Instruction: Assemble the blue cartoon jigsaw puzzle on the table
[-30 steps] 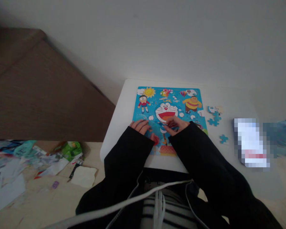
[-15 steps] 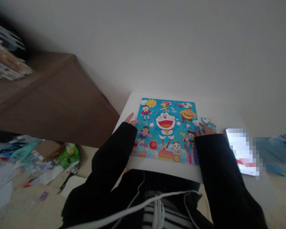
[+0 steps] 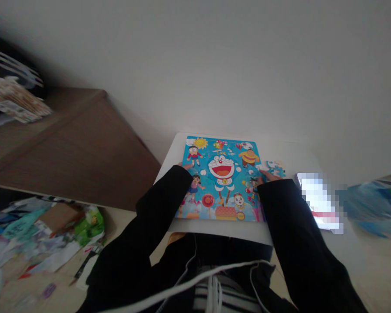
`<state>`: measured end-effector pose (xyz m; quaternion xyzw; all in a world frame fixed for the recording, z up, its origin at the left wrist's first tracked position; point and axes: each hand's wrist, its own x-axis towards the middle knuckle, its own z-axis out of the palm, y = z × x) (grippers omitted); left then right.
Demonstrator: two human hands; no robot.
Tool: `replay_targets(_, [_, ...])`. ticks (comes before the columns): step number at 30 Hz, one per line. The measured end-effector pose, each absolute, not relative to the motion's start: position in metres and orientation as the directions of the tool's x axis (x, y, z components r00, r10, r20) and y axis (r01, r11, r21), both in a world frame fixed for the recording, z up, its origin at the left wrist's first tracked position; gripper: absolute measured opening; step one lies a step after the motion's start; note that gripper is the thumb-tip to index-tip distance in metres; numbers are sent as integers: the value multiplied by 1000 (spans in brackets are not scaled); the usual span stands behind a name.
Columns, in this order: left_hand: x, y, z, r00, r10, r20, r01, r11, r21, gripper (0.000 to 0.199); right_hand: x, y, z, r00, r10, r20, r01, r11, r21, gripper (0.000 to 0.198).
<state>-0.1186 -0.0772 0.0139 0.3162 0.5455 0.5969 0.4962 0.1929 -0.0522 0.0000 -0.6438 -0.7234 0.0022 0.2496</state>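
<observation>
A jigsaw puzzle (image 3: 202,204) with a blue cartoon picture, a laughing blue-and-white cat at its centre, lies flat on a white table (image 3: 164,174). My left hand (image 3: 186,165) is at the puzzle's left edge, its visible finger stretched over the rim; the black sleeve hides most of it. At the right edge rests my right hand (image 3: 269,175), fingers extended and apart, touching or very close to the border. Just beyond those fingers lie a few loose puzzle pieces (image 3: 275,165) in blue and white.
A phone-like bright screen (image 3: 316,191), partly pixelated, lies on the table to the right. On the left stands a brown cabinet (image 3: 84,143) with a stack of papers (image 3: 16,98). Bags and scraps (image 3: 58,221) litter the floor. A white cord (image 3: 195,278) hangs before me.
My left hand has moved inward, from beside the puzzle onto its left edge. My right hand stays by the right edge. The whole view has shifted slightly.
</observation>
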Motion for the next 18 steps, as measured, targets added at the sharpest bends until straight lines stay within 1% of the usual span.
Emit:
replay_targets(3, [-118, -72, 10, -257, 949, -181, -298, 100, 949, 40, 195, -52, 4, -20, 938, 345, 928, 146, -343, 34])
replay_targets(6, [-121, -72, 8, -240, 956, -168, -330, 82, 940, 50, 204, -49, 5, 65, 932, 356, 910, 91, -405, 36])
replay_targets(9, [-124, -74, 6, -238, 958, -158, -315, 77, 946, 53, 212, -48, 2, 136, 925, 356, 865, 64, -498, 39])
replay_targets(12, [-127, -74, 6, -248, 955, -161, -289, 86, 954, 51, 215, -48, 1, 177, 913, 367, 816, 72, -573, 39])
replay_targets(14, [-127, -74, 8, -251, 953, -170, -282, 96, 955, 53, 215, -49, 2, 181, 884, 431, 828, 99, -551, 39])
replay_targets(15, [-128, -73, 9, -249, 952, -180, -281, 107, 954, 54, 214, -49, 4, 166, 860, 482, 853, 120, -508, 38])
replay_targets(18, [-128, -73, 11, -242, 945, -221, -272, 152, 950, 58, 203, -47, 12, 20, 786, 618, 924, 222, -312, 33])
